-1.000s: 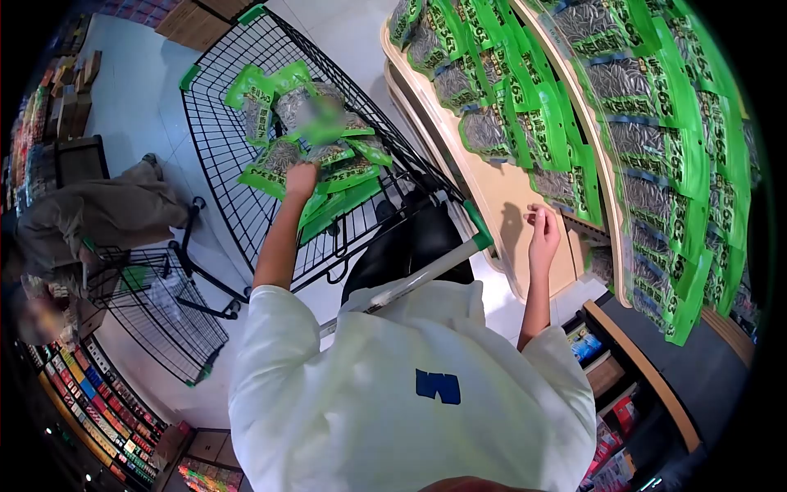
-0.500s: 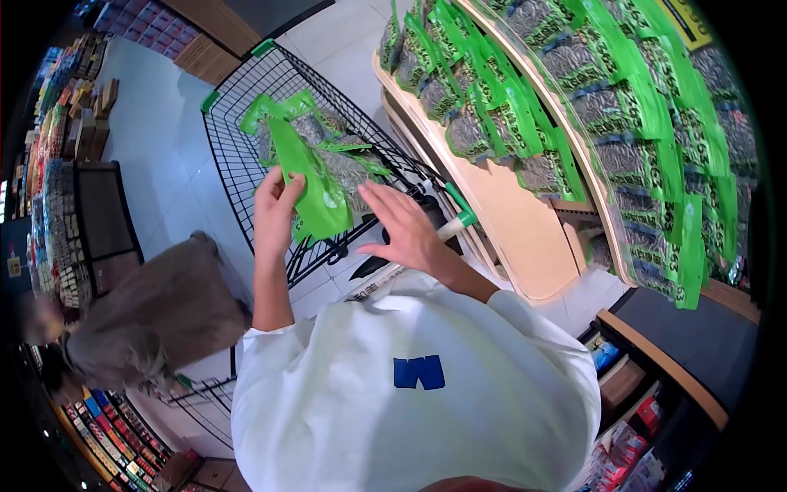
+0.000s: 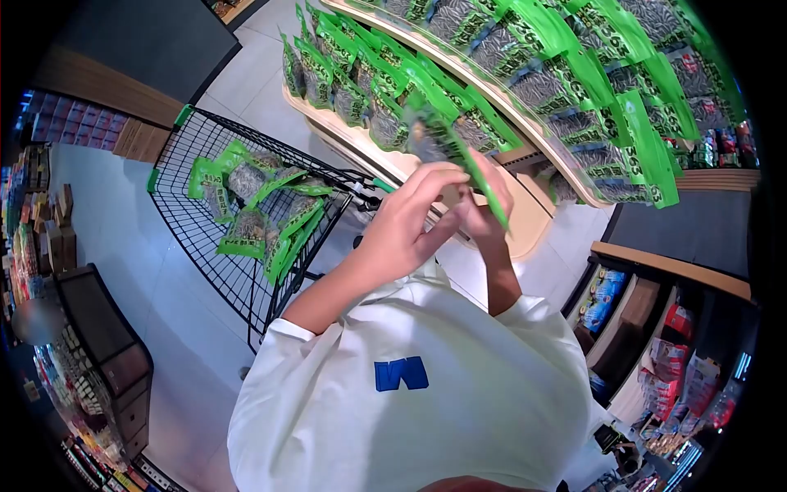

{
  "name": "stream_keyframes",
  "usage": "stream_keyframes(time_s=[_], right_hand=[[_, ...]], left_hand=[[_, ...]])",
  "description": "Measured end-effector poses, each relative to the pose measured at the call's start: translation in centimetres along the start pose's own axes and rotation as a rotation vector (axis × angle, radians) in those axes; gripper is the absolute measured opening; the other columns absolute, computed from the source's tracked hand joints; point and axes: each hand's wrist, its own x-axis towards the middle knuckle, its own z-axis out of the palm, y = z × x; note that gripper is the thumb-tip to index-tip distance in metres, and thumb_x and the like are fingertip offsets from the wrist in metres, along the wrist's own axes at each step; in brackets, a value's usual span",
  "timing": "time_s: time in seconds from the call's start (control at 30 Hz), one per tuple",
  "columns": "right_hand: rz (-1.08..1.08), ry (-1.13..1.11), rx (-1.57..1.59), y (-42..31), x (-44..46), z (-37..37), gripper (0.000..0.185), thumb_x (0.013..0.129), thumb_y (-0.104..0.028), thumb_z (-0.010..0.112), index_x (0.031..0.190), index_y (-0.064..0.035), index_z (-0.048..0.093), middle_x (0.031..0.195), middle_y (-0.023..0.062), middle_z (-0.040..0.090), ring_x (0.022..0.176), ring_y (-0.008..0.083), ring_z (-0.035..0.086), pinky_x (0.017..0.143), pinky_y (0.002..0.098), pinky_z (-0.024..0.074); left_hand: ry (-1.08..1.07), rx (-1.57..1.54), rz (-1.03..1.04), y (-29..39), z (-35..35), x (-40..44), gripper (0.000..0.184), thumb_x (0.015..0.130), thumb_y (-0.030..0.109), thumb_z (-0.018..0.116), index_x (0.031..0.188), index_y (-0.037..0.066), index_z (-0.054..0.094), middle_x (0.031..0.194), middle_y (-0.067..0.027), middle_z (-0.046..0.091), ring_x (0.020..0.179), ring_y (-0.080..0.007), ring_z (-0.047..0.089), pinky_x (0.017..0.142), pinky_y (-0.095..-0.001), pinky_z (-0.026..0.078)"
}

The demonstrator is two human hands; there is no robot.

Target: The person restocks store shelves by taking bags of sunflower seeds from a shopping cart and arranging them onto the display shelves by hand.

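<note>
A green bag of sunflower seeds (image 3: 436, 139), blurred by motion, is held up tilted in front of the lower display shelf. My right hand (image 3: 489, 197) grips it from the right side, its fingers partly behind the bag's green edge. From the left, my left hand (image 3: 406, 225) curls its fingers over the same bag, with fingertips close to those of the right hand. Several similar green bags (image 3: 246, 230) lie in the black wire shopping cart (image 3: 193, 238), to the left of my hands.
A curved wooden display shelf (image 3: 537, 225) carries rows of green seed bags (image 3: 537, 90) ahead and to the right. Black shelving with packets (image 3: 668, 353) stands at lower right. A dark cabinet (image 3: 111, 328) and stocked shelves line the left, beyond the tiled aisle floor (image 3: 180, 320).
My hands moved from over the cart to the right, near the shelf, and both are now at a bag. My right hand went from open to closed. The person in brown left view.
</note>
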Motion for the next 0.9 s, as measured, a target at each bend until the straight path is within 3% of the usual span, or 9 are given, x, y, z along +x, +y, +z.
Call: stream_keyframes(time_s=[0.07, 0.13, 0.17, 0.4, 0.5, 0.7, 0.77, 0.83, 0.9], right_hand=[[0.305, 0.107, 0.066, 3.0, -1.9, -0.7, 0.036, 0.076, -0.008, 0.063, 0.108, 0.0025, 0.053, 0.101, 0.0133, 0.059, 0.091, 0.0215, 0.056, 0.081, 0.0307, 0.0432], [0.552, 0.183, 0.134, 6.1, -3.5, -1.5, 0.034, 0.077, -0.009, 0.064, 0.106, 0.003, 0.053, 0.098, 0.0092, 0.059, 0.088, 0.015, 0.055, 0.078, 0.0283, 0.043], [0.612, 0.206, 0.15, 8.2, -4.5, -1.7, 0.033, 0.077, -0.009, 0.064, 0.105, 0.0031, 0.053, 0.097, 0.0075, 0.059, 0.087, 0.0126, 0.053, 0.077, 0.0276, 0.0427], [0.577, 0.334, 0.28, 19.4, -8.9, 3.0, 0.033, 0.075, -0.008, 0.065, 0.104, 0.003, 0.053, 0.095, 0.0072, 0.059, 0.085, 0.0136, 0.054, 0.076, 0.0273, 0.0427], [0.606, 0.295, 0.255, 21.7, -7.4, 5.2, 0.034, 0.075, -0.008, 0.066, 0.104, 0.0029, 0.053, 0.093, 0.0069, 0.059, 0.084, 0.0127, 0.054, 0.074, 0.026, 0.0427], [0.69, 0.336, 0.11, 27.4, -7.2, 9.2, 0.047, 0.07, -0.035, 0.069, 0.104, -0.0037, 0.057, 0.096, 0.0115, 0.062, 0.088, 0.0249, 0.059, 0.077, 0.0353, 0.0435], [0.715, 0.323, 0.153, 26.9, -6.4, 9.7, 0.035, 0.074, -0.005, 0.066, 0.105, 0.005, 0.053, 0.099, 0.0089, 0.058, 0.086, 0.0157, 0.054, 0.077, 0.0276, 0.0426], [0.718, 0.307, 0.132, 26.3, -6.0, 10.0, 0.036, 0.074, -0.005, 0.066, 0.105, 0.0053, 0.052, 0.098, 0.009, 0.058, 0.086, 0.0158, 0.054, 0.076, 0.0273, 0.0427], [0.728, 0.306, 0.193, 25.4, -5.5, 9.9, 0.037, 0.074, -0.005, 0.066, 0.106, 0.0054, 0.051, 0.1, 0.0091, 0.057, 0.087, 0.0157, 0.053, 0.077, 0.0274, 0.0424]], left_hand=[[0.021, 0.413, 0.193, -1.7, -0.3, 0.4, 0.027, 0.083, 0.012, 0.053, 0.107, 0.0, 0.048, 0.102, -0.0147, 0.055, 0.092, -0.0216, 0.055, 0.078, -0.0291, 0.044], [0.102, 0.53, 0.118, -4.3, -2.0, -0.2, 0.024, 0.082, 0.012, 0.054, 0.103, 0.001, 0.052, 0.101, -0.0147, 0.055, 0.09, -0.0255, 0.056, 0.076, -0.0299, 0.045], [0.171, 0.506, -0.003, -5.8, -2.9, -0.5, 0.023, 0.081, 0.015, 0.053, 0.098, -0.001, 0.053, 0.096, -0.0176, 0.055, 0.09, -0.0328, 0.054, 0.079, -0.0355, 0.042], [0.333, 0.945, -0.412, -23.4, -13.5, -10.2, 0.023, 0.079, 0.016, 0.053, 0.094, -0.001, 0.055, 0.09, -0.0191, 0.059, 0.085, -0.033, 0.057, 0.074, -0.037, 0.045], [0.384, 0.774, -0.642, -25.5, -15.2, -14.6, 0.021, 0.079, 0.016, 0.053, 0.091, -0.001, 0.056, 0.087, -0.0201, 0.06, 0.081, -0.0324, 0.059, 0.071, -0.0376, 0.046], [0.464, 0.793, -0.736, -28.0, -17.4, -20.4, 0.02, 0.078, 0.015, 0.052, 0.091, 0.0, 0.056, 0.078, -0.0188, 0.061, 0.073, -0.0317, 0.06, 0.066, -0.0382, 0.047], [0.457, 0.798, -0.719, -28.1, -17.7, -21.3, 0.023, 0.08, 0.016, 0.052, 0.096, -0.001, 0.054, 0.075, -0.0161, 0.061, 0.07, -0.0256, 0.06, 0.064, -0.0327, 0.046], [0.425, 0.765, -0.745, -28.1, -17.9, -21.9, 0.022, 0.079, 0.016, 0.052, 0.094, 0.0, 0.056, 0.08, -0.0191, 0.062, 0.074, -0.0324, 0.06, 0.067, -0.0382, 0.047], [0.41, 0.747, -0.768, -27.9, -18.0, -21.8, 0.024, 0.08, 0.017, 0.051, 0.096, 0.0, 0.056, 0.08, -0.0194, 0.062, 0.075, -0.0323, 0.06, 0.068, -0.0379, 0.047]])
